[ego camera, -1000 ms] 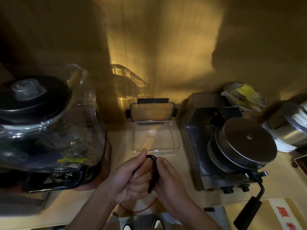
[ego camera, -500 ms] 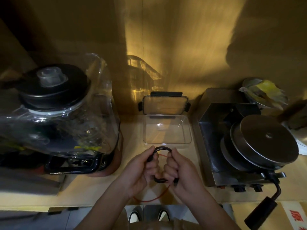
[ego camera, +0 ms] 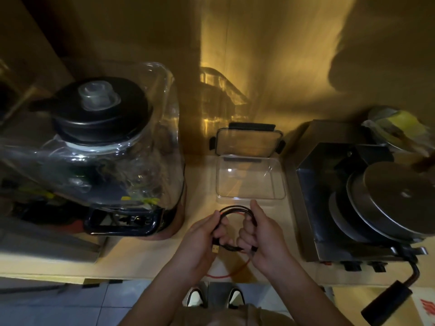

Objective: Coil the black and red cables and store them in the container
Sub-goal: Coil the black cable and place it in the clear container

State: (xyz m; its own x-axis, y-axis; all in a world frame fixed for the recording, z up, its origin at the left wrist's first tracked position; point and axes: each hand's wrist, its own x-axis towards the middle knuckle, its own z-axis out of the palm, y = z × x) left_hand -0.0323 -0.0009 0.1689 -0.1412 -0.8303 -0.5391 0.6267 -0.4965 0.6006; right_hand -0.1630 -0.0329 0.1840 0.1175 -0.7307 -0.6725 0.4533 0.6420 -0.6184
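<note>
Beside the blender [ego camera: 94, 147], our left hand [ego camera: 200, 241] and right hand [ego camera: 263, 238] each close around the black cable [ego camera: 233, 209], holding its loops together above the counter [ego camera: 146, 252], just short of the open, empty container [ego camera: 250, 197].

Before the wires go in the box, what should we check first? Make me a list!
1. Container open: ok. Its lid is off and stands behind it.
2. Container has room: ok, nothing shows inside it.
3. Black cable coiled: ok. It forms a loop held by the left hand and the right hand.
4. Plug end tucked in: not ok, it pokes out below the left hand.
5. Red cable coiled: not ok, a loose strand hangs below the hands over the counter edge.
6. Way to the container free: ok, it sits just beyond the hands with nothing between.
</note>
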